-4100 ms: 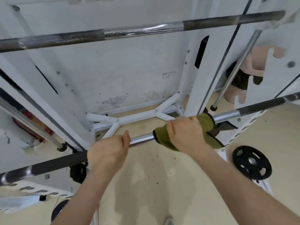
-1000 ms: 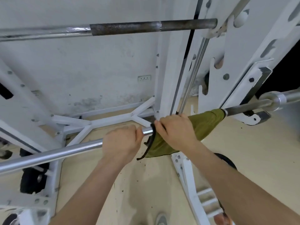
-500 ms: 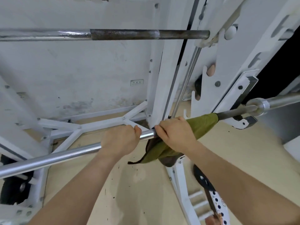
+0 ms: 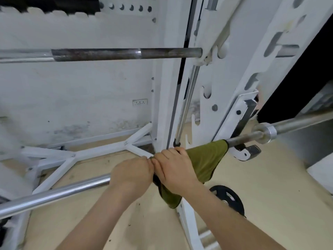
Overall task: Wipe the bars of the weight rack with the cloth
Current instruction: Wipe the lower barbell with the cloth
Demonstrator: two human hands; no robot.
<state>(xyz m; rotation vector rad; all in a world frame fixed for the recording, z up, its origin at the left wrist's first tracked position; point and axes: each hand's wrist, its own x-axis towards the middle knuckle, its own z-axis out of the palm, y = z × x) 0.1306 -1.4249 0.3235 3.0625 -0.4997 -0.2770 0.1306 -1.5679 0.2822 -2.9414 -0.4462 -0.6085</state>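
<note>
A long steel barbell (image 4: 54, 193) runs from lower left to the right, where it rests in a hook of the white weight rack (image 4: 221, 98). An olive-green cloth (image 4: 205, 159) is wrapped around the bar just left of that hook, with a fold hanging below. My right hand (image 4: 174, 170) grips the cloth around the bar. My left hand (image 4: 131, 174) is closed on the bare bar, touching the right hand. A second, rusty bar (image 4: 115, 54) lies higher up across the rack.
A black weight plate (image 4: 228, 199) lies on the tan floor below my right forearm. White base struts (image 4: 100, 150) of the rack cross the floor behind the bar. A chrome guide rod (image 4: 185, 105) stands upright beside the white post.
My two hands have come together on the bar until they touch; the gap of bare bar between them is gone. The view has shifted left and down.
</note>
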